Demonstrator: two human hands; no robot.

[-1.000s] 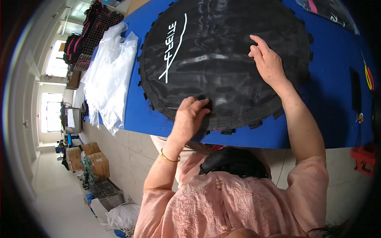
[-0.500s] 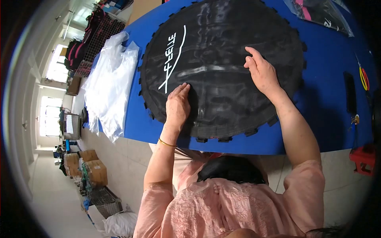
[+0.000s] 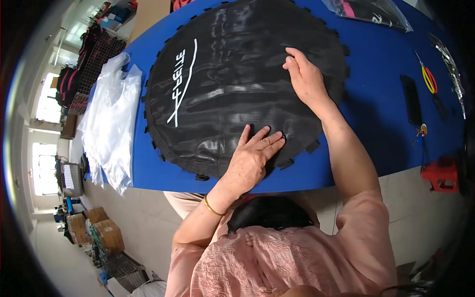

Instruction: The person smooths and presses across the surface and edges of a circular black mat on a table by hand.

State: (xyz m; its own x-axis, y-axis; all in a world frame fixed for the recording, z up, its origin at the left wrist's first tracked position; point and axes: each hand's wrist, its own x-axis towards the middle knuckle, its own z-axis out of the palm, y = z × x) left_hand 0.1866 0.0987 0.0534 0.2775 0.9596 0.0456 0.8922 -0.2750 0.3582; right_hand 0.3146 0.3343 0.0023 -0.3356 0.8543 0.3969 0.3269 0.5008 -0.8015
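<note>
A round black mesh trampoline mat (image 3: 217, 69) lies flat, with tabs around its rim and white lettering on its left side. My left hand (image 3: 255, 158) rests palm down on the mat's near part, its fingers spread. Over the right side of the mat is my right hand (image 3: 308, 81). Its index finger is stretched out and the thumb side faces left; the other fingers are partly hidden. Nothing shows in either hand, and I cannot tell whether the right one touches the mesh.
Beneath the mat is a blue table (image 3: 366, 143). Clear plastic bags (image 3: 111, 119) lie at left, a bagged black item (image 3: 371, 12) at the far right. Yellow-red scissors (image 3: 428, 79) and a black phone-like object (image 3: 410, 99) lie right. A red stool (image 3: 440, 174) stands beyond the near right edge.
My left hand has moved right along the mat's near side, and its fingers have spread. My right hand stays over the right side. The whole view has shifted, so the table sits further left.
</note>
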